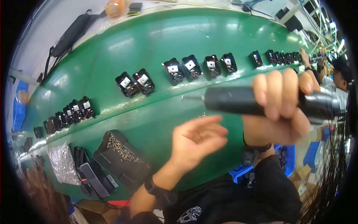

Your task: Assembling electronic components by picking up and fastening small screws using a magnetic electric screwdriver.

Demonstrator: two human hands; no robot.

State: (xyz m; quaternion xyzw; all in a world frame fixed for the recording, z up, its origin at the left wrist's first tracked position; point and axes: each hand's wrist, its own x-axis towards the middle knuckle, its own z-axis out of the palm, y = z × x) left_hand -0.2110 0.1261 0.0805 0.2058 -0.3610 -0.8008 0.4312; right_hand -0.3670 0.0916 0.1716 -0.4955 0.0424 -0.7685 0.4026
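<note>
My right hand is wrapped round a black electric screwdriver, raised above the bench with its thin bit pointing left. My left hand is below the bit, over the green mat, its fingers loosely stretched and apart with nothing seen in them. Just beyond its fingertips lie a few small screws. To its left, a black tray holds a heap of small screws. Black housings with white parts and red wires, such as one housing, stand in a row beyond both hands.
A clear bag of small parts and a black device lie left of the tray. A blue bin with black parts stands by my right arm. Another person works at the far right, where the housing row continues.
</note>
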